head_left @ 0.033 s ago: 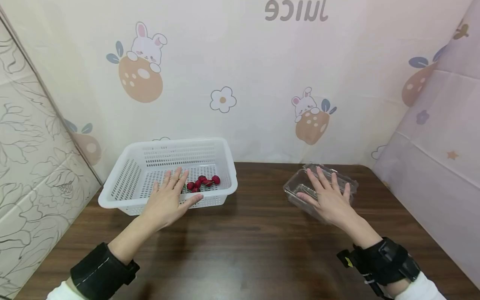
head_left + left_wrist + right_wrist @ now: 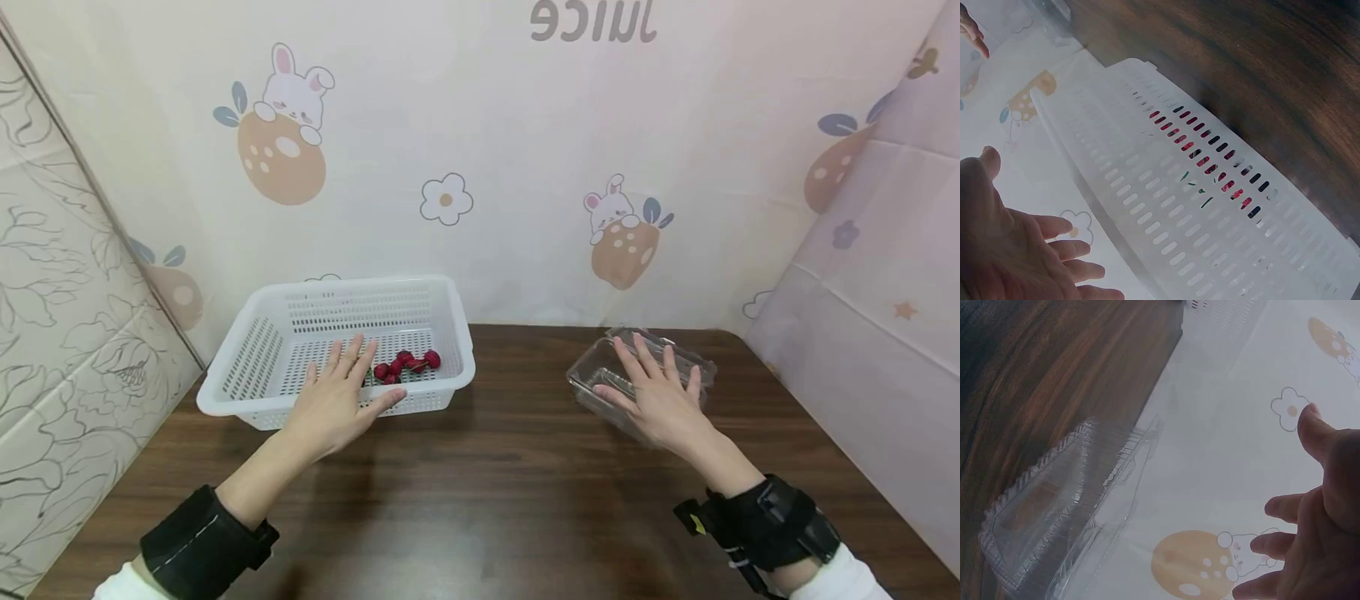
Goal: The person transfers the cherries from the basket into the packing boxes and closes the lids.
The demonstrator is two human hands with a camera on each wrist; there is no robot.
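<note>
A white perforated plastic basket (image 2: 255, 354) stands on the left of the table, with several dark red cherries (image 2: 405, 362) in its right half. Over the basket's near rim, my left hand (image 2: 333, 408) hovers with straight, spread fingers and holds nothing. In the left wrist view the cherries' red shows through slots in the basket wall (image 2: 1166, 247), to one side of the hand (image 2: 1022, 250). My right hand (image 2: 663, 400), also spread and holding nothing, is over a clear plastic clamshell box (image 2: 588, 367). Part of the box is hidden under it; the right wrist view shows its ridged rim (image 2: 1038, 465).
The dark wooden table (image 2: 487, 492) runs between and in front of the two containers. Directly behind it hangs a pale printed curtain (image 2: 510, 250), with patterned panels at the left (image 2: 67, 333) and right (image 2: 885, 333). Both wrists wear black straps (image 2: 202, 542).
</note>
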